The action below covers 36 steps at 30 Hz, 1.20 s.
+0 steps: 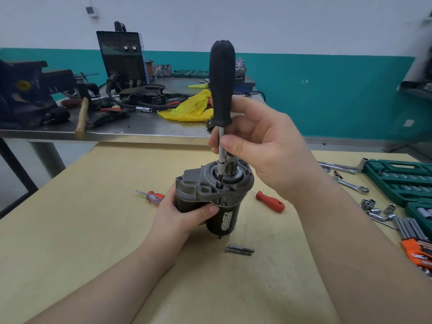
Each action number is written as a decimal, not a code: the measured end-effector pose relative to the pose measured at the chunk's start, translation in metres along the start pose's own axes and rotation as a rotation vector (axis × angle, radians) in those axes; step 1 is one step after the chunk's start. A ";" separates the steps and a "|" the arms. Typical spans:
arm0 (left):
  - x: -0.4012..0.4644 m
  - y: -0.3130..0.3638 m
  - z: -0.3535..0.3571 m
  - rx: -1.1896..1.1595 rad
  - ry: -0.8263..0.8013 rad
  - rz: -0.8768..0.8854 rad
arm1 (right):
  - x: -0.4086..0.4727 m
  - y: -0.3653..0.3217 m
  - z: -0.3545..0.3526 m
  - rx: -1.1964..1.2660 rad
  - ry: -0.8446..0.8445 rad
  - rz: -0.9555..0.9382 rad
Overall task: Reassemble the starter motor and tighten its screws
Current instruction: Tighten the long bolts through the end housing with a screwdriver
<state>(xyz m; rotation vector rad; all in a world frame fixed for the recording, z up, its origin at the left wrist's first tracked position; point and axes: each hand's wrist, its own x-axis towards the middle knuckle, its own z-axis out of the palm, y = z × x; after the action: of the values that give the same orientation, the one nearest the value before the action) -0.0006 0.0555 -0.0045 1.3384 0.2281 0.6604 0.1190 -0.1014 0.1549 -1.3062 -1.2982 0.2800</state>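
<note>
**Desk:** Where did the starter stand, and what held it?

**Caption:** The dark cylindrical starter motor with its grey cast-metal nose housing [210,197] stood upright on the pale wooden tabletop [93,230], its long axis vertical. Your left hand [184,216] wrapped the body from the left, thumb pressed across the front just under the housing flange.

**Desk:** And the tool?

**Caption:** Your right hand [261,146] held the long black-handled screwdriver [221,90] nearly vertical, in line with the motor. Its fingers [233,146] pinched the bare steel shaft below the handle; the handle itself rose free above your hand. The tip sat down in a screw hole on the front of the housing face, directly under your fingers, so the coming turn looked to depend on keeping shaft and motor axis in line. Your right hand was the nearer one to that screw.

**Desk:** Counts?

**Caption:** One motor. Three screwdrivers: the black one in use, a small red-and-clear-handled one [152,197] lying left of the motor, a red-handled one [268,202] lying right of it. Two long grey bolts [239,250] lay side by side on the tabletop just in front of the motor, not yet fitted by the look of it.
</note>
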 end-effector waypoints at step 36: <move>0.001 0.001 0.000 0.087 -0.001 0.052 | 0.001 0.003 0.001 -0.084 0.073 0.026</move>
<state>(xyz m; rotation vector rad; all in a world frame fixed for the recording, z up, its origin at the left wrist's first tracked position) 0.0000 0.0559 -0.0038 1.4318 0.2236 0.6997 0.1202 -0.0991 0.1526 -1.3921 -1.2430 0.1958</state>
